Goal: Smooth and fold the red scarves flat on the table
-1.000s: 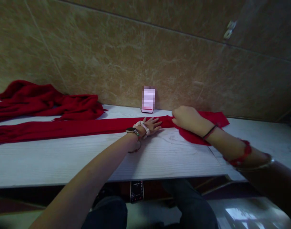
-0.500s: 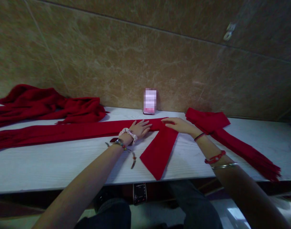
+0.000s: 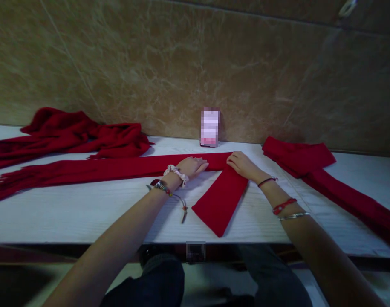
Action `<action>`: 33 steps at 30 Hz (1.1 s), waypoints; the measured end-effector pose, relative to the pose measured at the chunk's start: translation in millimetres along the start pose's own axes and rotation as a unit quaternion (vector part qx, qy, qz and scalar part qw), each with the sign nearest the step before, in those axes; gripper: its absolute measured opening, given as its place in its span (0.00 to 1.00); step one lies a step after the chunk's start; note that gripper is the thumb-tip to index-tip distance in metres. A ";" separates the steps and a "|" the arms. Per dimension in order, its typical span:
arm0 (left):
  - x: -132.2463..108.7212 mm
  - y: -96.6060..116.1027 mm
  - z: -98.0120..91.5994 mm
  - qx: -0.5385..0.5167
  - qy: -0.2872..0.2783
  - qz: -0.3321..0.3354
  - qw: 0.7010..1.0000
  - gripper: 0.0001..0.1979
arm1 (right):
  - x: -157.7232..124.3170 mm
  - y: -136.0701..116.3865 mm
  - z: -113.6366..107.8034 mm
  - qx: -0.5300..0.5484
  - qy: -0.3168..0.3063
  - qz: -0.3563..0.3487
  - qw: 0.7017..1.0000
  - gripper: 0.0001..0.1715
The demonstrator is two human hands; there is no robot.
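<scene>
A long red scarf [image 3: 131, 166] lies along the white tabletop, folded at a corner so that one end slants toward me. Its far left end is fringed. My left hand [image 3: 192, 167] rests on the long band just left of the fold, palm down with fingers stretched out. At the fold's upper corner is my right hand [image 3: 244, 164], its bent fingers drawn together on the cloth. The slanting folded part [image 3: 221, 204] ends in a point near the table's front edge.
A crumpled red scarf [image 3: 86, 134] lies at the back left. Another folded red scarf [image 3: 300, 157] lies on the right. A phone with a blurred screen [image 3: 210, 128] leans against the marbled wall [image 3: 169, 64]. The white table [image 3: 95, 213] ends just in front of my legs.
My right hand's fingers have drawn in and bent at the fold's corner. My left hand still lies on the band. The whole view has shifted slightly.
</scene>
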State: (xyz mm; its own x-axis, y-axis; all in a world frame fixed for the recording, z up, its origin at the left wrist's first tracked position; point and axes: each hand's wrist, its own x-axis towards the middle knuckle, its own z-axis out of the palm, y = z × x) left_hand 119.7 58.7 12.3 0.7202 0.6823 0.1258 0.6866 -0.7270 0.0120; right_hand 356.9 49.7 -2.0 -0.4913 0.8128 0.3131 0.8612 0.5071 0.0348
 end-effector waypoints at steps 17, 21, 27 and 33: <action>-11.1 20.6 -0.6 -0.084 -0.064 0.118 0.987 0.33 | -5.6 4.6 1.7 -0.020 0.000 0.082 0.996 0.21; -12.7 20.0 -1.4 -0.090 -0.079 0.110 0.987 0.32 | -7.7 6.8 0.2 -0.044 -0.007 0.096 0.994 0.21; -7.1 13.7 1.8 -0.121 0.018 0.176 0.977 0.24 | -7.2 14.9 1.6 -0.068 -0.011 0.103 0.992 0.21; -13.4 -37.7 -5.8 -0.023 0.133 -0.044 0.990 0.19 | -9.1 5.5 -4.6 -0.035 0.036 0.061 0.997 0.20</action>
State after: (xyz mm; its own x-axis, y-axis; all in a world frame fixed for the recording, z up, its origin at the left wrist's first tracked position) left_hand 83.5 76.4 15.9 0.6019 0.7034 0.3781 0.7360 -0.6723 0.0791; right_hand 366.7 43.8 -0.3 -0.3731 0.8438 0.3858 0.9225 0.3819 0.0568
